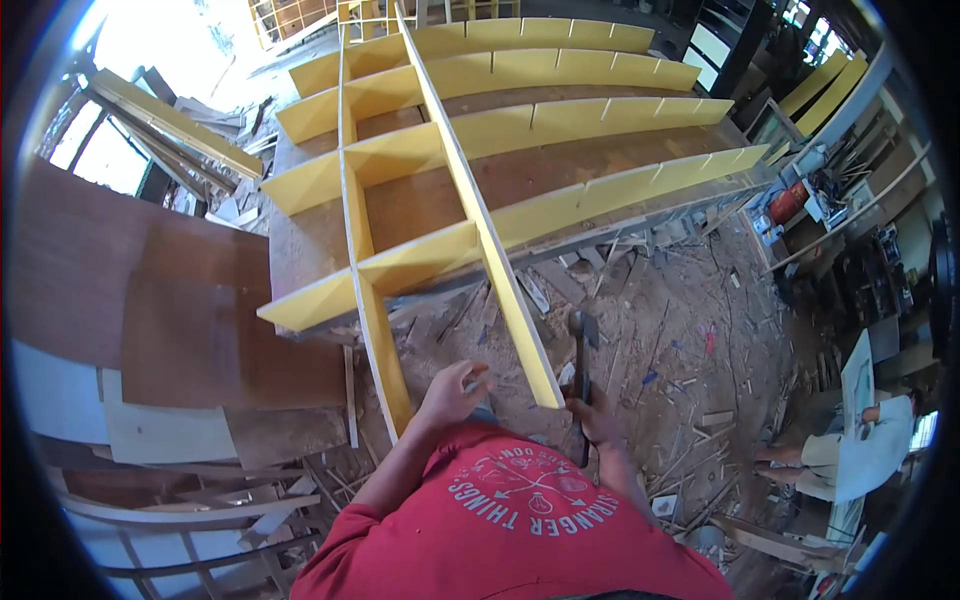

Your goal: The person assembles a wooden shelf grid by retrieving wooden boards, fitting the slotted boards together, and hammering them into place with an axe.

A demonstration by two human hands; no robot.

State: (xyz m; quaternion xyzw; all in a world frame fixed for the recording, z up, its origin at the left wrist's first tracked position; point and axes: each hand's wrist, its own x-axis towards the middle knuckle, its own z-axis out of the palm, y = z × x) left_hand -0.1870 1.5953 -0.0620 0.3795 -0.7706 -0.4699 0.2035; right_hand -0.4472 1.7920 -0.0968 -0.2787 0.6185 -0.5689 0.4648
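My right hand point(598, 422) is wrapped around the handle of a hammer point(581, 358), held upright with its head away from me. It is beside the near end of a long yellow slat point(482, 220). My left hand point(457, 393) is loosely curled, with nothing visible in it, between that slat and a second yellow slat point(354, 210). Both slats cross several long notched yellow boards point(600, 198) standing on edge on a brown worktable point(410, 208), forming a grid. The near ends of both slats overhang the table edge toward me.
Wood scraps and shavings litter the floor point(660, 310). Brown panels point(200, 300) lie at the left. Another person point(860, 450) in a light shirt stands at the right, holding a pale board. A cluttered bench with a red container point(788, 204) is along the right side.
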